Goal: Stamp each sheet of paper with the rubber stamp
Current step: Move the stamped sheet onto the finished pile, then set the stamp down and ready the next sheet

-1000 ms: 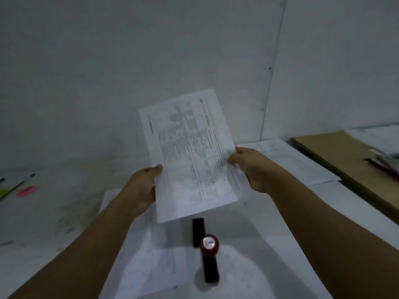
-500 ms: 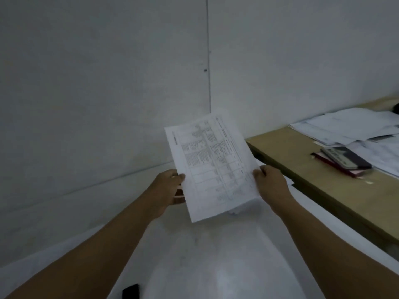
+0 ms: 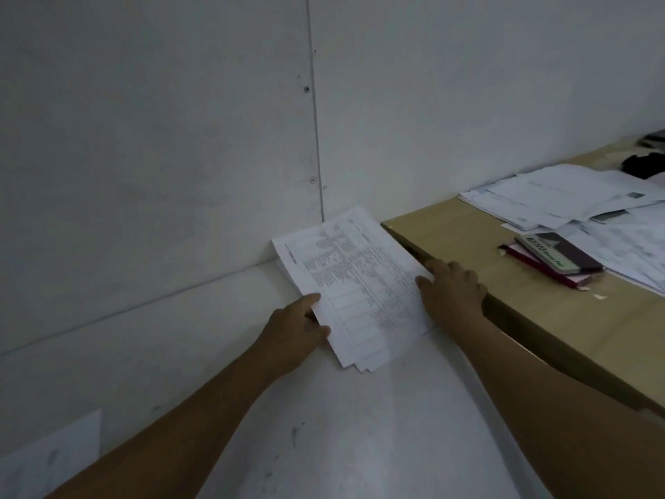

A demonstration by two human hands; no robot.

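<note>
A printed sheet of paper [image 3: 354,279] with a table on it lies on top of a small pile of sheets on the white table [image 3: 324,426], close to the wall. My left hand [image 3: 298,331] pinches the sheet's near left edge. My right hand [image 3: 451,293] rests flat on its right edge, fingers spread. The rubber stamp is out of view.
A raised wooden desk [image 3: 503,268] runs along the right, right beside the pile. It holds loose papers [image 3: 561,196] and a dark booklet on a red book [image 3: 554,257]. Another sheet [image 3: 50,459] lies at the bottom left. The grey wall stands just behind.
The view has swung right, so the stamp has left the frame. The sheet, held up in both hands before, has come down onto the pile by the wall.
</note>
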